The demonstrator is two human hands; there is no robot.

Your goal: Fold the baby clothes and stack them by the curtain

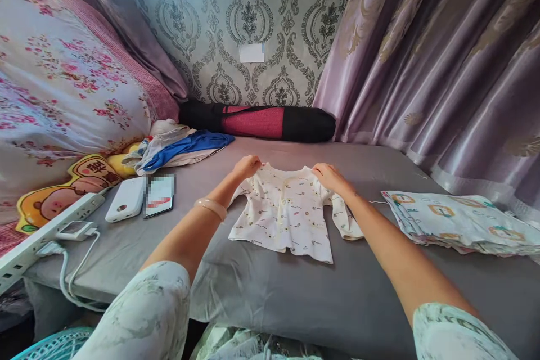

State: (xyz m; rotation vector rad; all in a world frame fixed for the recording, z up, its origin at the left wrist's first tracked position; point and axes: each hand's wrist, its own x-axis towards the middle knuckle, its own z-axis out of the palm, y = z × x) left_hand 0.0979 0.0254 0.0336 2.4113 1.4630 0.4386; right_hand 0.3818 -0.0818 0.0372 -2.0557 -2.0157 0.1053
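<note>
A small white baby shirt [287, 211] with a tiny print lies spread on the grey sheet, its neckline toward the wall. My left hand [248, 166] is closed on its left shoulder, and my right hand [329, 174] grips the right shoulder. The right sleeve angles out beside the body of the shirt. My left forearm partly hides the other sleeve. Both hands rest low, close to the sheet.
Folded printed cloths [459, 222] are stacked at the right. On the left are a power strip [53, 233], a white power bank [125, 199], a phone [159, 196] and piled clothes [185, 149]. A black and red roll bag [257, 122] lies along the wall.
</note>
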